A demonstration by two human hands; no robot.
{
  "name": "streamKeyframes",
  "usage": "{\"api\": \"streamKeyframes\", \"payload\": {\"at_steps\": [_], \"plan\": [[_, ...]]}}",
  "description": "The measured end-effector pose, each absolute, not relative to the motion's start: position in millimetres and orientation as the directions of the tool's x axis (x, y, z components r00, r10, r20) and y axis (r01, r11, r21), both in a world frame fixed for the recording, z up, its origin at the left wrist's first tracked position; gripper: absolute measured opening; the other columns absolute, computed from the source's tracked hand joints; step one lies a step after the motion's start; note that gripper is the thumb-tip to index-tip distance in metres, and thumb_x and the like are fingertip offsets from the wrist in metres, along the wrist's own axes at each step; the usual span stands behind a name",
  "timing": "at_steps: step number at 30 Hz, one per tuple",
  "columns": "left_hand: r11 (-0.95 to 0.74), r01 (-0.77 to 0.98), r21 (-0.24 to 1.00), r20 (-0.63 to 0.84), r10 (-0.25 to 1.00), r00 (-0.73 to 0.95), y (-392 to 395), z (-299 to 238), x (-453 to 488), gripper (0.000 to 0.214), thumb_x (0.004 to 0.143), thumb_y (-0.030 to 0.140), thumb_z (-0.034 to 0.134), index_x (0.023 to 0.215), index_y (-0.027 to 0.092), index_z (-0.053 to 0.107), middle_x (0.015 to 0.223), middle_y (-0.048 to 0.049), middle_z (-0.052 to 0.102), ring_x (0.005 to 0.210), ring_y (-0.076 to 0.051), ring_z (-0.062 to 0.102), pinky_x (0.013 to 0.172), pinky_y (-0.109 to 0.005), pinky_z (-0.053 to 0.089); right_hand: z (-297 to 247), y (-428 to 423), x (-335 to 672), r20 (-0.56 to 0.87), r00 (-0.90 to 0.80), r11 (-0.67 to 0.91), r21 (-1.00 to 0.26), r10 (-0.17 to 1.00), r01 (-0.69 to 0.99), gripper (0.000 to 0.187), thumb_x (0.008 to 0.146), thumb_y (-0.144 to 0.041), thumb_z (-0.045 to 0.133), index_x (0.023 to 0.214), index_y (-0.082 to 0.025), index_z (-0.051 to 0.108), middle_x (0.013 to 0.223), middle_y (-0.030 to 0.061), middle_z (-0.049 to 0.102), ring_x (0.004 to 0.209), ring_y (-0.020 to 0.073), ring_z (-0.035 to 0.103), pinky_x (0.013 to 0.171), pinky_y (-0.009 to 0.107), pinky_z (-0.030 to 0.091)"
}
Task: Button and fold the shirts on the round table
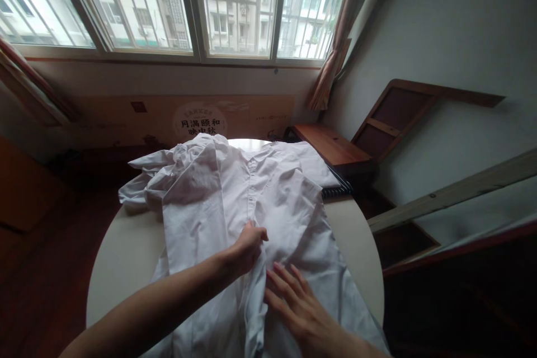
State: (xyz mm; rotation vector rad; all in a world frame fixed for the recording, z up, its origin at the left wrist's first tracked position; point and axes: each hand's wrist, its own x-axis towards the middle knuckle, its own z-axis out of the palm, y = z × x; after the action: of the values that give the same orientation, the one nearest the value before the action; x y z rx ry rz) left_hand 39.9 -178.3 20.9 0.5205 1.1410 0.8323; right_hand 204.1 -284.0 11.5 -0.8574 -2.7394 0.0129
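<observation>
A white button-up shirt [218, 190] lies spread over a round pale table [126, 257], its collar end toward the window and one sleeve bunched at the far left. My left hand [248, 246] is closed, pinching the shirt's fabric near the button placket at the middle. My right hand [296, 302] lies flat on the shirt just to the right of it, fingers stretched out and slightly apart, pressing the cloth down.
A dark spiral-bound notebook [335, 187] pokes out from under the shirt at the table's right edge. A wooden board [331, 148] and framed panels [398, 117] lean by the right wall. A printed cardboard box [197, 117] stands under the window. Dark wood floor surrounds the table.
</observation>
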Motion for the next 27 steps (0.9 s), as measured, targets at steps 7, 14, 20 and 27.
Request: {"api": "streamKeyframes", "payload": {"at_steps": [7,14,20,27], "plan": [[0.710,-0.291,0.641,-0.643,0.704,0.302,-188,38,22,0.040,0.067,0.026,0.054,0.104,0.010,0.054,0.069,-0.0043,0.061,0.052,-0.018,0.056,0.050,-0.029,0.045,-15,-308,181,0.469,-0.715,0.781,0.079,0.519,0.619,0.063,0.084,-0.044,0.059,0.140,-0.021,0.042,0.141,0.0147,0.046,0.135,0.0398,0.030,0.109,0.063,0.014],[0.405,-0.105,0.908,-0.323,0.839,0.439,-245,30,-23,0.099,0.063,0.006,0.065,0.148,0.022,0.017,0.098,-0.0050,0.066,0.081,-0.020,0.065,0.075,-0.032,0.050,45,-221,236,0.305,-0.562,0.639,-0.315,0.769,0.702,0.054,0.084,-0.051,0.057,0.130,-0.024,0.051,0.138,0.0129,0.049,0.127,0.0300,0.044,0.105,0.050,0.035],[0.333,-0.242,0.911,-0.174,0.845,0.506,-264,60,-23,0.088,0.074,0.021,0.066,0.149,0.026,0.021,0.116,-0.0079,0.062,0.104,-0.024,0.060,0.094,-0.040,0.045,51,-70,263,0.171,0.036,0.049,-0.468,0.985,0.883,0.072,0.082,-0.046,0.059,0.140,-0.009,0.036,0.133,0.0219,0.050,0.122,0.0316,0.049,0.100,0.043,0.040],[0.389,-0.203,0.899,-0.212,0.791,0.574,-260,19,-35,0.104,0.056,0.026,0.081,0.146,0.023,0.029,0.149,-0.0113,0.035,0.137,-0.033,0.031,0.111,-0.047,0.028,40,-22,279,-0.129,0.044,-0.112,-0.587,0.991,0.802,0.059,0.068,-0.030,0.072,0.122,-0.011,0.055,0.116,0.0145,0.064,0.106,0.0260,0.060,0.086,0.030,0.047]]}}
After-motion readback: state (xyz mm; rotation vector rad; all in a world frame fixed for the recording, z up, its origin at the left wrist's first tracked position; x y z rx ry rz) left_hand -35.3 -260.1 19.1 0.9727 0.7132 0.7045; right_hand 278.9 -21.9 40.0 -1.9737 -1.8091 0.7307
